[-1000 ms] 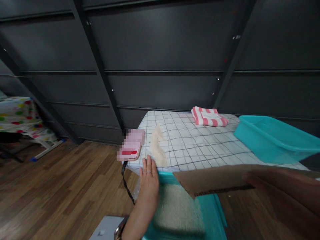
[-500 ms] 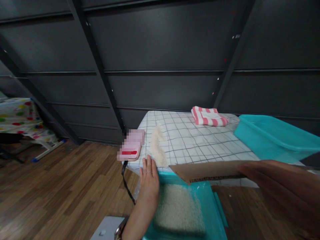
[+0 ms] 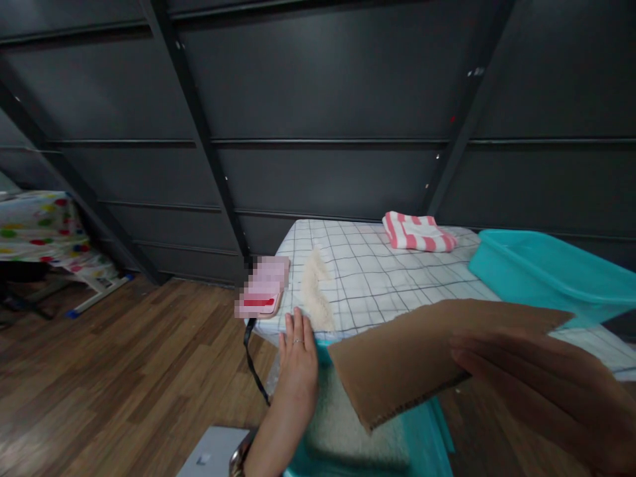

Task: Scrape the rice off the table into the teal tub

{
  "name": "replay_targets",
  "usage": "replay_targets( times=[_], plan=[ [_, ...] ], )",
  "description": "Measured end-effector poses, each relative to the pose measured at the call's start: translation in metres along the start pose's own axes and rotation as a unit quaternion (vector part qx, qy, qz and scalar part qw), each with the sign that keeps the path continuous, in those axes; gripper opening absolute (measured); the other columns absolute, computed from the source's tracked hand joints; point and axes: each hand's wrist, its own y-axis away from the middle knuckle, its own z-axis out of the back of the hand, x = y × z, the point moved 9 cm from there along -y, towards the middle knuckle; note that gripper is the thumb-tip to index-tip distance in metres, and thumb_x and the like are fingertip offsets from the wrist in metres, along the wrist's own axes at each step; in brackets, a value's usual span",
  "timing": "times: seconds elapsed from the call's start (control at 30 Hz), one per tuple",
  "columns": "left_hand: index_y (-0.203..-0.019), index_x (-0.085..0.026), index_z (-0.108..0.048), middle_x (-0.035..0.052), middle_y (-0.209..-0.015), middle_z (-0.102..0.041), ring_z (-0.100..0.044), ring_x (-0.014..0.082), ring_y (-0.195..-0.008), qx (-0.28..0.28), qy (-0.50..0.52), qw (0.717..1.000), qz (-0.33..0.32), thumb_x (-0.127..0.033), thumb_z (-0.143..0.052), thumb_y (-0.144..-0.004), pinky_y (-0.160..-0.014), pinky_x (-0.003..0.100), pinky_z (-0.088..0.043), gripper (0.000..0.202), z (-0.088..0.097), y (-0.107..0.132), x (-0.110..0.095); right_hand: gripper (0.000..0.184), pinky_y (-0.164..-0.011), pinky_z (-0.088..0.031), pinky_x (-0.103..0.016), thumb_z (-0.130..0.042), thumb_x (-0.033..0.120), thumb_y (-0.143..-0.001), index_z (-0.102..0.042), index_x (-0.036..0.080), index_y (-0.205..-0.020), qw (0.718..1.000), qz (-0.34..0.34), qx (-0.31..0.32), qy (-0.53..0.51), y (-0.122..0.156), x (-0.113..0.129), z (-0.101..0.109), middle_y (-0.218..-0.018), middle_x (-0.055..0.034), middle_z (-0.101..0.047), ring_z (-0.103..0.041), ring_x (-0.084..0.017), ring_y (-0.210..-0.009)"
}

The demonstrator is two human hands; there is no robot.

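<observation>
My right hand (image 3: pixel 536 391) grips a piece of brown cardboard (image 3: pixel 402 358), tilted over a turquoise tub (image 3: pixel 427 430). Pale grains that look like rice (image 3: pixel 342 424) fill the bottom of this tub, partly hidden by the cardboard. My left hand (image 3: pixel 299 361) lies with fingers stretched out at the table's front edge, beside the tub's rim; whether it presses on the rim I cannot tell. Just beyond its fingertips a strip of the same pale grains (image 3: pixel 315 291) is spread on the checked tablecloth (image 3: pixel 358 265).
A second turquoise tub (image 3: pixel 551 278) stands at the table's right end. Near the back lies a folded pink-and-white striped cloth (image 3: pixel 420 232). A pink phone-like object (image 3: pixel 263 288), partly blurred, sits at the left edge with a black strap hanging down. A grey laptop (image 3: pixel 213 450) is low at the left.
The cardboard has turned from nearly edge-on to show its broad face, and its lower corner has dropped further over the tub. My right hand has moved slightly lower. My left hand stays put.
</observation>
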Motion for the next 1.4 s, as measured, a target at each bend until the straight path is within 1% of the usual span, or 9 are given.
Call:
replay_targets(
  times=[0.1, 0.2, 0.37, 0.73, 1.0, 1.1, 1.2, 1.3, 1.4],
  plan=[
    [-0.138, -0.008, -0.024, 0.0254, -0.140, -0.028, -0.017, 0.0330, -0.130, -0.012, 0.013, 1.000, 0.013, 0.009, -0.035, -0.072, -0.100, 0.054, -0.030, 0.068, -0.001, 0.000, 0.004, 0.029, -0.071, -0.053, -0.026, -0.040, 0.006, -0.081, -0.059, 0.022, -0.097, 0.999, 0.043, -0.013, 0.015, -0.022, 0.002, -0.006, -0.084, -0.0035, -0.070, -0.065, -0.017, -0.078],
    [-0.140, -0.010, -0.014, 0.0249, -0.142, -0.023, -0.011, 0.0319, -0.131, -0.028, 0.014, 0.999, -0.021, 0.012, -0.037, -0.066, -0.101, 0.054, -0.029, 0.081, -0.004, 0.002, 0.001, 0.031, -0.067, -0.052, -0.027, -0.035, 0.001, -0.080, -0.058, 0.017, -0.090, 0.996, 0.013, -0.047, 0.076, -0.045, -0.017, -0.019, -0.079, -0.0045, -0.069, -0.065, -0.016, -0.072],
    [-0.136, -0.004, -0.026, 0.0250, -0.142, -0.020, -0.008, 0.0315, -0.131, -0.020, -0.007, 1.000, -0.019, 0.015, -0.032, -0.060, -0.100, 0.053, -0.031, 0.078, -0.003, 0.006, 0.003, 0.033, -0.063, -0.052, -0.028, -0.036, -0.002, -0.072, -0.059, 0.013, -0.090, 0.990, -0.001, -0.080, 0.120, -0.064, -0.041, -0.040, -0.078, -0.0069, -0.069, -0.064, -0.017, -0.069],
    [-0.136, -0.004, -0.025, 0.0235, -0.144, -0.018, -0.003, 0.0300, -0.131, 0.010, 0.028, 0.999, 0.019, 0.015, -0.031, -0.056, -0.103, 0.054, -0.027, 0.082, -0.002, 0.001, 0.005, 0.034, -0.072, -0.051, -0.031, -0.036, -0.007, -0.072, -0.057, 0.011, -0.092, 0.981, -0.026, -0.178, 0.070, -0.048, -0.013, -0.062, -0.079, -0.0086, -0.069, -0.064, -0.017, -0.076],
    [-0.135, -0.005, -0.029, 0.0222, -0.143, -0.020, -0.005, 0.0299, -0.130, 0.026, 0.028, 0.999, 0.008, 0.016, -0.029, -0.059, -0.103, 0.053, -0.027, 0.078, 0.002, 0.001, 0.003, 0.032, -0.070, -0.049, -0.031, -0.040, -0.004, -0.071, -0.059, 0.009, -0.093, 0.956, -0.039, -0.193, 0.219, -0.037, -0.045, -0.055, -0.080, -0.0105, -0.069, -0.064, -0.020, -0.076],
    [-0.135, -0.004, -0.030, 0.0220, -0.143, -0.020, -0.002, 0.0289, -0.130, 0.012, 0.030, 0.999, 0.009, 0.016, -0.028, -0.060, -0.104, 0.052, -0.026, 0.077, -0.002, 0.002, 0.004, 0.028, -0.066, -0.048, -0.031, -0.041, -0.002, -0.073, -0.062, 0.009, -0.087, 0.949, -0.040, -0.157, 0.271, -0.029, -0.062, -0.064, -0.078, -0.0102, -0.069, -0.064, -0.021, -0.072],
    [-0.135, -0.005, -0.030, 0.0207, -0.143, -0.022, 0.002, 0.0271, -0.130, -0.018, 0.031, 0.999, 0.024, 0.016, -0.028, -0.060, -0.105, 0.052, -0.024, 0.077, -0.004, 0.003, 0.007, 0.030, -0.062, -0.048, -0.031, -0.038, 0.000, -0.076, -0.064, 0.010, -0.086, 0.966, -0.068, -0.025, 0.250, -0.020, -0.078, -0.096, -0.079, -0.0106, -0.069, -0.063, -0.020, -0.068],
    [-0.137, -0.004, -0.025, 0.0222, -0.144, -0.019, 0.004, 0.0276, -0.130, -0.021, 0.043, 0.999, 0.013, 0.015, -0.029, -0.061, -0.105, 0.053, -0.023, 0.078, -0.004, 0.004, 0.005, 0.027, -0.064, -0.049, -0.032, -0.040, 0.005, -0.079, -0.066, 0.012, -0.087, 0.974, -0.115, 0.111, 0.164, -0.011, -0.083, -0.129, -0.083, -0.0105, -0.069, -0.063, -0.021, -0.072],
    [-0.137, -0.003, -0.022, 0.0240, -0.144, -0.014, 0.003, 0.0294, -0.131, 0.002, 0.048, 0.999, -0.006, 0.014, -0.030, -0.062, -0.104, 0.055, -0.023, 0.077, -0.002, 0.004, 0.004, 0.023, -0.077, -0.049, -0.035, -0.044, 0.015, -0.084, -0.066, 0.016, -0.092, 0.983, -0.105, 0.146, 0.039, -0.014, -0.063, -0.138, -0.097, -0.0097, -0.067, -0.061, -0.021, -0.092]
  ],
)
